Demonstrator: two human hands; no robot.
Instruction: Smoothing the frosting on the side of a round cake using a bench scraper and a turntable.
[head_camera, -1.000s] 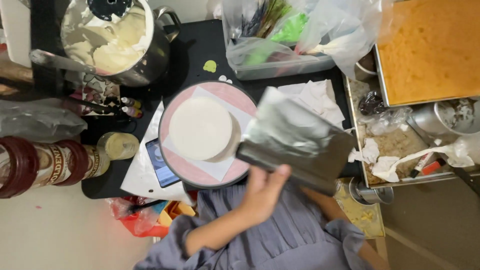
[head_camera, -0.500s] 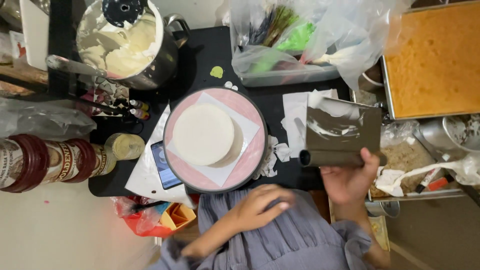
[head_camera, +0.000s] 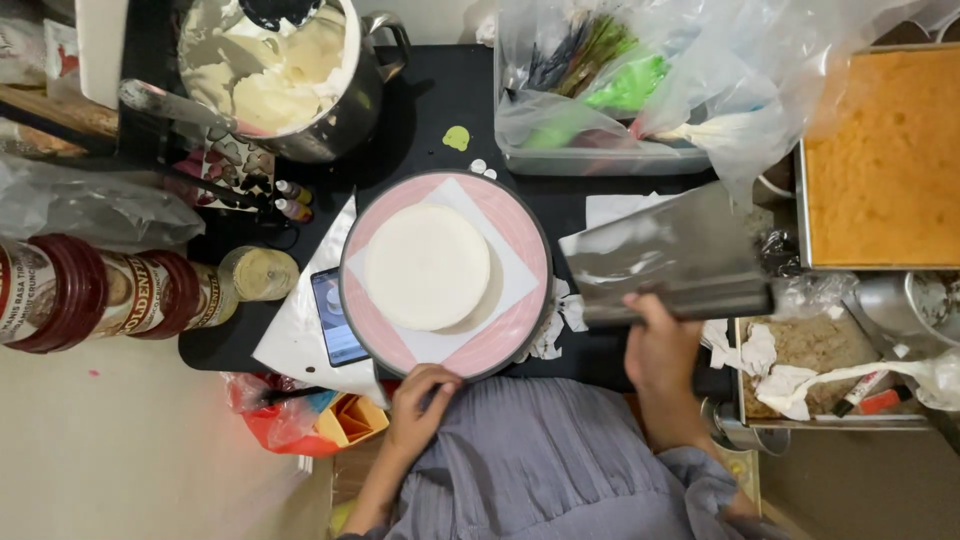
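Observation:
A round cake (head_camera: 427, 266) coated in smooth white icing sits on a white square sheet on a pink turntable (head_camera: 520, 235). My left hand (head_camera: 420, 402) rests on the turntable's near rim, its fingers curled over the edge. My right hand (head_camera: 660, 352) grips the rolled handle of a wide metal scraper (head_camera: 670, 250), held flat over the black table to the right of the turntable, apart from the cake.
A steel pot of white cream (head_camera: 275, 70) stands at the back left, with jars (head_camera: 120, 295) and a phone (head_camera: 335, 315) to the left. A plastic tub of piping bags (head_camera: 610, 100) lies behind, and a tray of orange sponge (head_camera: 885, 160) at the right. Crumpled paper (head_camera: 760, 350) lies nearby.
The scraper has moved from beside the cake out to the right, now in my right hand. My left hand has come forward from my body onto the turntable's near rim.

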